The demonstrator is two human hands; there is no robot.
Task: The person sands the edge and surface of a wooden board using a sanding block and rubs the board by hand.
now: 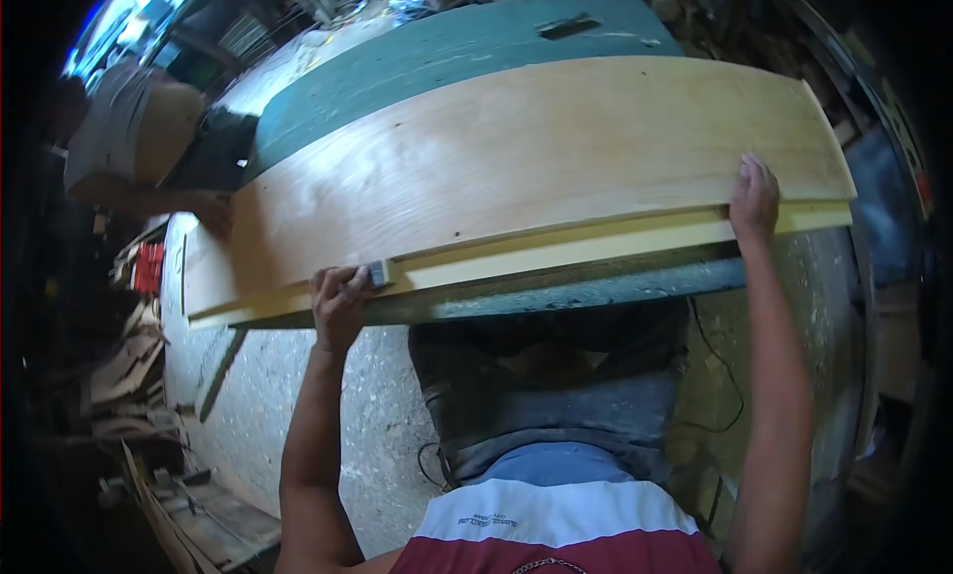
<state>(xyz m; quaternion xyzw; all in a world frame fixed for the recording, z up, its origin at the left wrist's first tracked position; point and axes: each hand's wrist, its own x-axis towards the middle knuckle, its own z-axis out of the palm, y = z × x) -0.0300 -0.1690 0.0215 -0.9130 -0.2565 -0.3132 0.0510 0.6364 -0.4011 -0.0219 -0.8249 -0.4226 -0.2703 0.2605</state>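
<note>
A long, pale wooden panel (556, 147) lies across a green-topped workbench (397, 103), its lighter front edge strip (556, 249) facing me. At the left part of that edge, my left hand (338, 294) is closed around a small dark-and-pale block (379, 273), whose exact kind I cannot make out. My right hand (754, 199) grips the panel's front edge toward its right end, with the fingers bent over the top face. The undersides of both grips are hidden.
Another person (149, 142) stands at the panel's left end, one hand on it. A dark flat object (568, 25) lies on the bench's far side. Scrap wood (129, 371) is piled at left. A black cable (730, 405) runs over the floor at right.
</note>
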